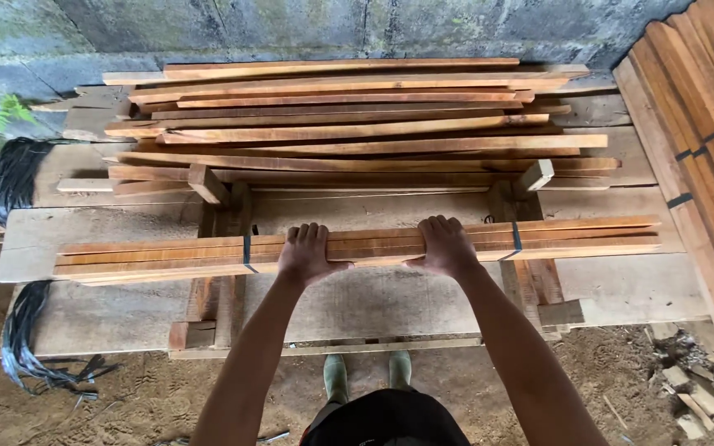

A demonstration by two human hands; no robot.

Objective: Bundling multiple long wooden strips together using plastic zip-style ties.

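Observation:
A strapped bundle of thin wooden slats [167, 254] lies across the front of a plank workbench [630, 289], resting on a wooden jig frame [208, 314]. Two dark straps bind it, one left of my hands and one right. My left hand [307, 254] grips the bundle near its middle, fingers curled over the far edge. My right hand [446, 246] grips it the same way a little to the right. Behind, a loose pile of similar slats [349, 124] lies stacked against the wall.
More strapped bundles [704, 140] lean along the right side. Black strapping bands [14, 177] hang in a coil at the bench's left end and trail down to the dirt floor [126, 396]. A mossy block wall [208, 29] closes the back. Wood offcuts lie at the lower right.

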